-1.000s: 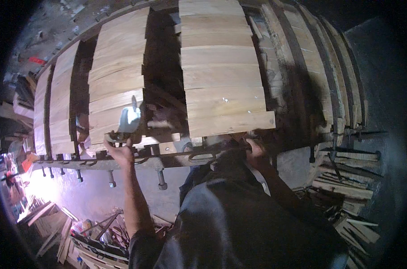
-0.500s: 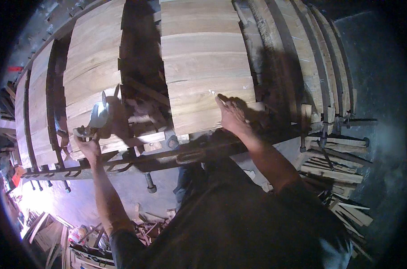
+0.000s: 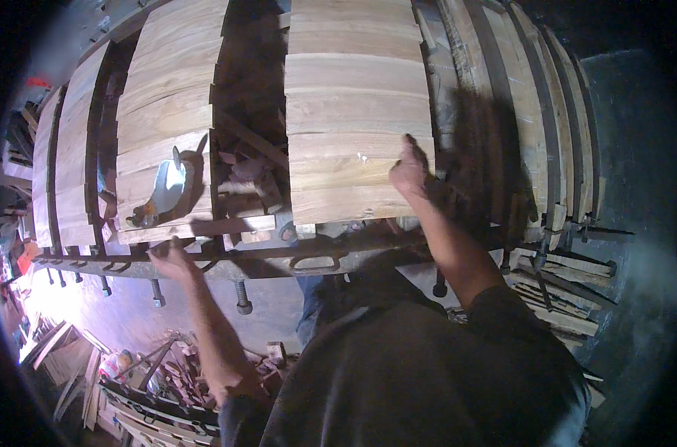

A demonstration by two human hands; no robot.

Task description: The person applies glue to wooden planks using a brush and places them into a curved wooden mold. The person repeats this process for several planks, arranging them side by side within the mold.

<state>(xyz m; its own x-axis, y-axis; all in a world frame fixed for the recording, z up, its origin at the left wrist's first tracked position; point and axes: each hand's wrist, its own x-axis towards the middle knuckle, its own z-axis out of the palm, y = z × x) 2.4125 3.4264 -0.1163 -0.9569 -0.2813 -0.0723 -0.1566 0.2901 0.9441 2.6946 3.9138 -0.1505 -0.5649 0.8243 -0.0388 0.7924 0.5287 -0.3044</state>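
Glued panels of pale wooden boards lie clamped in a long rack. My right hand (image 3: 410, 167) rests on the right edge of the wide middle panel (image 3: 353, 112), fingers pointing up along its side. My left hand (image 3: 171, 261) curls over the dark metal clamp bar (image 3: 308, 249) under the front ends of the boards, just below the left panel (image 3: 167, 112). A shiny metal scraper-like tool (image 3: 165, 188) lies on that left panel, a little above my left hand and apart from it.
Threaded clamp screws (image 3: 241, 296) hang below the bar. Narrower panels (image 3: 70, 164) stand at the far left, and dark clamp frames (image 3: 532, 127) at the right. Offcuts and slats are piled on the floor at lower left (image 3: 167, 372) and right (image 3: 562, 298).
My right hand has risen from the clamp bar at the panel's front end up to the panel's right edge. My left hand stays on the bar.
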